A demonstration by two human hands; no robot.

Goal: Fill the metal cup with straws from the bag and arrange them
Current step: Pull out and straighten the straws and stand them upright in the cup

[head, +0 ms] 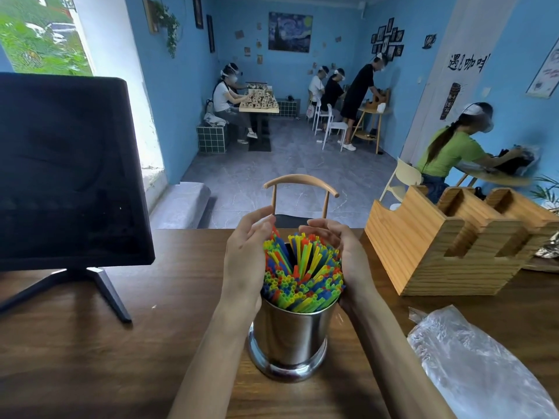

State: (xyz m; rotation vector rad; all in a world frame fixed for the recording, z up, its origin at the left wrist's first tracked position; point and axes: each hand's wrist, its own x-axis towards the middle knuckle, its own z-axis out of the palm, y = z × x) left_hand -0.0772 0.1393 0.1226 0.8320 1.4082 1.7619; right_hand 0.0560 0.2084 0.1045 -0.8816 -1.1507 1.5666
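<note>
Straws stand packed in the metal cup, which sits upright on the wooden table just in front of the person. Left hand and right hand cup the bundle from either side, fingers gently curved and pressed against the straws rather than gripping them. Bag lies flat to the right, apparently empty, though its far end runs out of view. Step in hand: arranging, filling judged done. A dark gap shows mid-bundle; next move likely calls for easing the straws inward to even the spread.
</note>
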